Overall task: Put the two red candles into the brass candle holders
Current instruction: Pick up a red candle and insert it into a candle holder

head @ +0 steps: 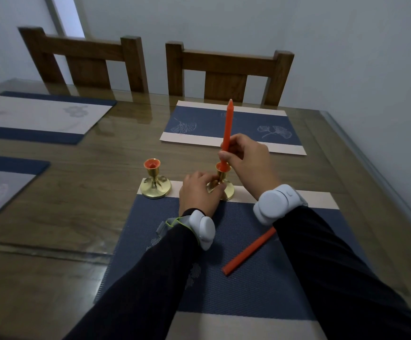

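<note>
Two brass candle holders stand at the far edge of the near placemat. The left holder has red wax in its cup and no candle. My left hand grips the stem and base of the right holder. A red candle stands upright with its lower end in that holder's cup, and my right hand pinches it low down. The second red candle lies slantwise on the placemat, partly hidden under my right forearm.
The near blue placemat lies on a glass-topped wooden table. Another blue placemat lies beyond the holders, two more at the left. Two wooden chairs stand at the far side against a pale wall.
</note>
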